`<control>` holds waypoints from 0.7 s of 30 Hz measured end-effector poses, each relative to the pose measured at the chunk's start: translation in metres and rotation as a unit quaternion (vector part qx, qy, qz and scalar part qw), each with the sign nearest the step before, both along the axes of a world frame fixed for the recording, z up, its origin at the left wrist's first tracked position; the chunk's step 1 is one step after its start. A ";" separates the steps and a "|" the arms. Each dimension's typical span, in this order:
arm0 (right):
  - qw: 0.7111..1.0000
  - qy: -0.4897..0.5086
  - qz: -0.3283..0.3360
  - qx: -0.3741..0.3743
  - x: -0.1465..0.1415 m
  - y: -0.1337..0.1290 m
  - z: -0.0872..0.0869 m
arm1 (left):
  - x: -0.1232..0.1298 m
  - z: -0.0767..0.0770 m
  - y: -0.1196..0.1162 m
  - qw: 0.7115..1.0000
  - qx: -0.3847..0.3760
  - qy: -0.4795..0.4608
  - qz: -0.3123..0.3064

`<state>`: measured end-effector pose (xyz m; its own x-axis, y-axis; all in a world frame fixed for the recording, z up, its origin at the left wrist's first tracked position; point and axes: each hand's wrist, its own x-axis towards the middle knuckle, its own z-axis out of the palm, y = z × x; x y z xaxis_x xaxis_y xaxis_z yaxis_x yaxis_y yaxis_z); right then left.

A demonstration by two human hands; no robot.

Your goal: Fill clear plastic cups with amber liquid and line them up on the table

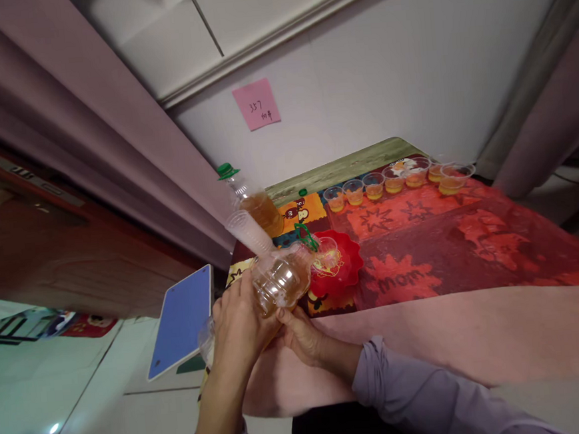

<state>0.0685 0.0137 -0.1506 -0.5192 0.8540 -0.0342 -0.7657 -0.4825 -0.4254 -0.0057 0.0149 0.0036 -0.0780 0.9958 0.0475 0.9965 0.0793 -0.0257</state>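
Note:
A clear plastic bottle [279,281] of amber liquid lies tilted in both my hands, its neck pointing right. My left hand [240,314] wraps round its body from the left. From below, my right hand [301,333] grips its underside, thumb along the side. The bottle's mouth is over a clear plastic cup [326,253] that stands in a red scalloped dish [351,269]. A green plastic ring or strap [306,236] shows at the bottle's neck. Just behind is a leaning stack of clear cups [246,230].
A second bottle [256,206] with a green cap stands behind the stack. Several cups with yellow liquid [374,187] line the table's back edge. A loose green cap [303,192] lies near them. A blue board [182,322] is at the left, and a red patterned cloth [437,245] covers the table.

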 end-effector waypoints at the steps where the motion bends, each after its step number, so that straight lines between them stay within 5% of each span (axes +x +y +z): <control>1: 1.000 0.001 -0.004 0.000 0.000 0.000 0.000 | 0.001 0.000 0.000 1.000 0.001 0.001 0.000; 21: 1.000 -0.005 -0.001 -0.005 0.000 0.000 -0.002 | 0.004 0.004 0.001 1.000 -0.008 -0.002 0.003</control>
<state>0.0681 0.0138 -0.1522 -0.5166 0.8549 -0.0477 -0.7626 -0.4847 -0.4285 -0.0015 0.0160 0.0079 -0.0848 0.9959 0.0314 0.9961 0.0855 -0.0234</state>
